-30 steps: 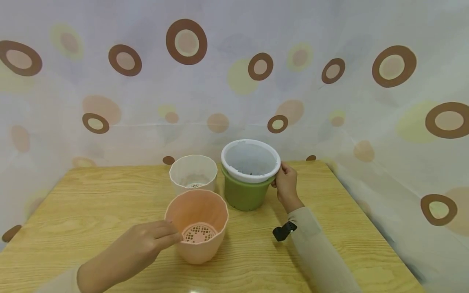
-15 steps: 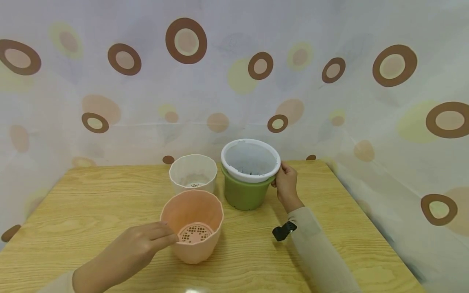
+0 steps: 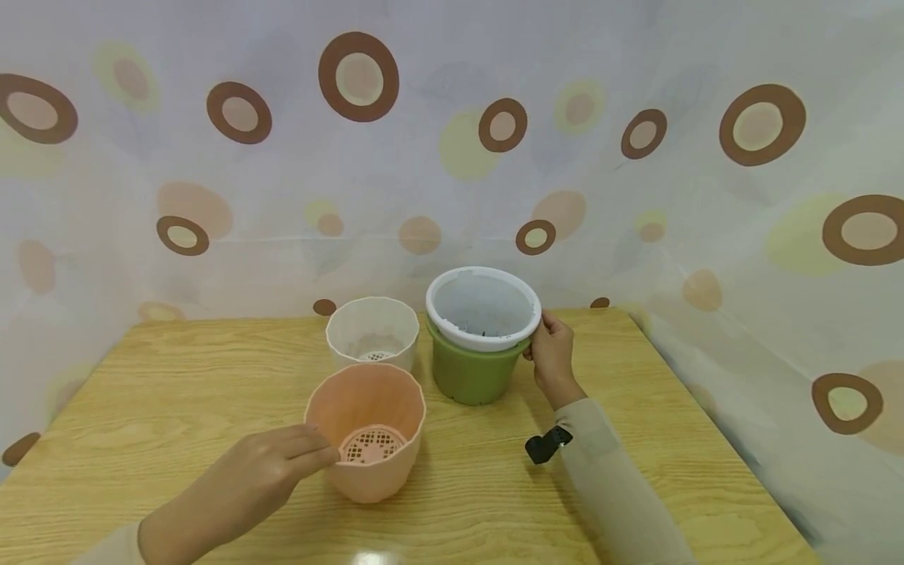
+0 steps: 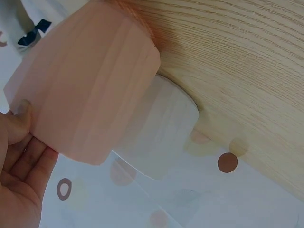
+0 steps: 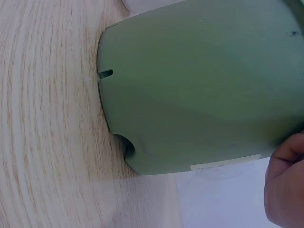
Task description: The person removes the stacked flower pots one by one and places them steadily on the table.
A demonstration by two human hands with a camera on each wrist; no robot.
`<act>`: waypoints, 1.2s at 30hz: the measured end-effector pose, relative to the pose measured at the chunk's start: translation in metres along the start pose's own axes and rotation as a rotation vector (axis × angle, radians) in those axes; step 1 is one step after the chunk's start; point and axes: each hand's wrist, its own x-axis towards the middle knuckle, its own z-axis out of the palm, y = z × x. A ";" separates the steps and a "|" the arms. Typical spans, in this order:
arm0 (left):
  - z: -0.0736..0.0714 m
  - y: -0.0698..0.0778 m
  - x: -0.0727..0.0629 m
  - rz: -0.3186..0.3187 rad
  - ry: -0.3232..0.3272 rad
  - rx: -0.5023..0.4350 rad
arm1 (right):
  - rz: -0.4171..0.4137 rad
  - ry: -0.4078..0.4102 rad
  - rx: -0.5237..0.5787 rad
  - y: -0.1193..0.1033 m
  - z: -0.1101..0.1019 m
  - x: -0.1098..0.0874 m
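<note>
My left hand (image 3: 271,467) pinches the near-left rim of a peach plastic flower pot (image 3: 377,475), which has a grid of holes in its base. In the left wrist view the thumb lies on the outer wall of that peach pot (image 4: 90,80). At the back right, my right hand (image 3: 553,353) grips the rim of a green flower pot (image 3: 469,377). A white flower pot (image 3: 487,302) with a worn rim sits nested in the green one. Behind the peach pot stands a cream flower pot (image 3: 374,326), its lower part partly hidden.
The pots are on a wood-grain table (image 3: 212,377). A patterned sheet (image 3: 424,180) hangs behind the table's back edge and along its right side. A small black device (image 3: 547,445) is strapped to the right wrist.
My left hand and the peach pot have shifted a little to the left. The right hand and the green and white pots have stayed in place.
</note>
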 end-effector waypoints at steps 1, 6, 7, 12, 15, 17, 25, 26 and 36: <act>0.000 0.000 0.000 0.005 0.005 0.000 | -0.003 0.001 0.003 0.000 0.000 0.000; 0.001 -0.001 -0.001 0.009 0.009 0.002 | -0.005 -0.002 0.006 0.000 0.000 0.000; 0.001 -0.001 -0.002 0.007 0.010 0.004 | -0.002 -0.002 0.003 0.000 0.000 0.000; 0.003 -0.001 -0.006 -0.012 0.007 0.014 | 0.002 0.003 -0.001 0.000 0.001 0.000; 0.004 -0.002 -0.008 -0.020 0.003 0.010 | -0.002 0.004 0.000 0.000 0.001 0.000; 0.005 -0.002 -0.008 -0.019 -0.003 0.001 | -0.005 0.005 0.001 -0.001 0.002 0.000; 0.003 -0.007 -0.005 -0.022 -0.073 -0.032 | -0.008 -0.006 -0.009 -0.002 0.001 0.000; 0.002 -0.007 -0.004 -0.026 -0.080 -0.037 | -0.010 -0.008 -0.010 -0.002 0.001 0.000; 0.000 -0.007 -0.002 -0.046 -0.118 -0.049 | 0.028 -0.040 0.007 -0.010 0.000 -0.004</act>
